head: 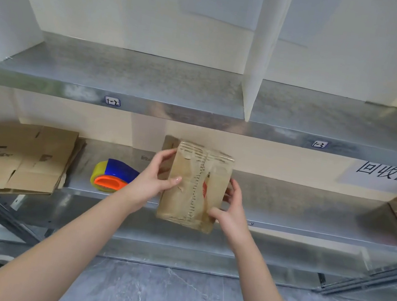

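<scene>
Galvanised steel shelving (197, 118), two tiers in view. We hold one taped cardboard box (194, 188) upright between both hands, in front of the lower tier. The left hand (154, 180) grips its left edge with the thumb across the face, and the right hand (230, 206) curls round the lower right corner, probably to steady it for shelving. One tape dispenser (114, 175) just left of the left hand, handy for sealing. Flattened cartons (10, 158) further left, count unclear.

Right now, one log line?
box: held before shelf | left hand: grips left edge | right hand: grips right edge | dispenser: on shelf
</scene>
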